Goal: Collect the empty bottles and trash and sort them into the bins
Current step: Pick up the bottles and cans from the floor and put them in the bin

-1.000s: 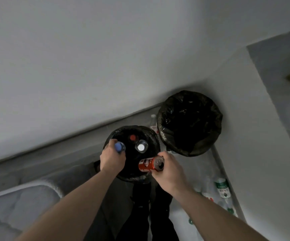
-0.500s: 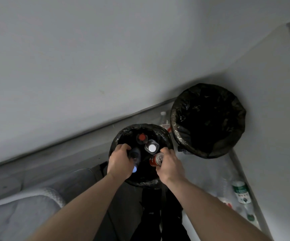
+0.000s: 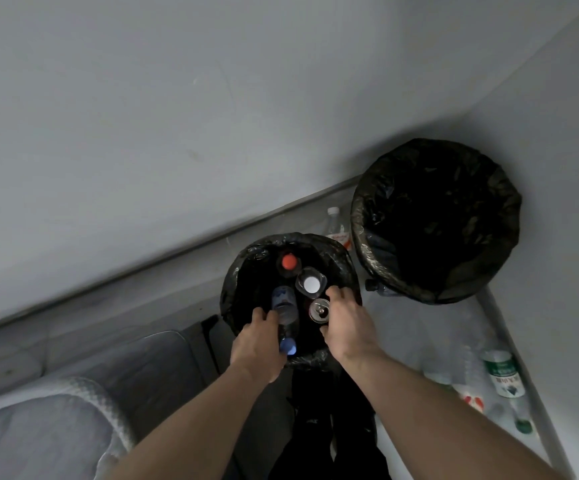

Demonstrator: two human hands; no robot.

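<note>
A small bin lined with a black bag [image 3: 233, 289] stands on the floor by the wall. Inside it are a red-capped bottle [image 3: 289, 262] and a white-capped bottle [image 3: 311, 284]. My left hand [image 3: 255, 344] grips a clear blue-capped bottle [image 3: 285, 317], which lies tilted over the bin's opening with its cap towards me. My right hand [image 3: 348, 323] curls around a drink can [image 3: 318, 309] held upright inside the bin, its silver top showing. A larger black-bagged bin [image 3: 362, 216] stands to the right, its inside dark.
Several plastic bottles lie on the pale floor at right, one with a green label [image 3: 503, 372]. A white-capped bottle [image 3: 336, 226] stands behind the bins against the wall. A grey cushion [image 3: 38, 427] fills the lower left. My dark trouser legs [image 3: 316, 427] are below the small bin.
Both hands have gone down into the small bin. The blue-capped bottle has tipped over, cap now towards me. The red can has turned from lying sideways to upright.
</note>
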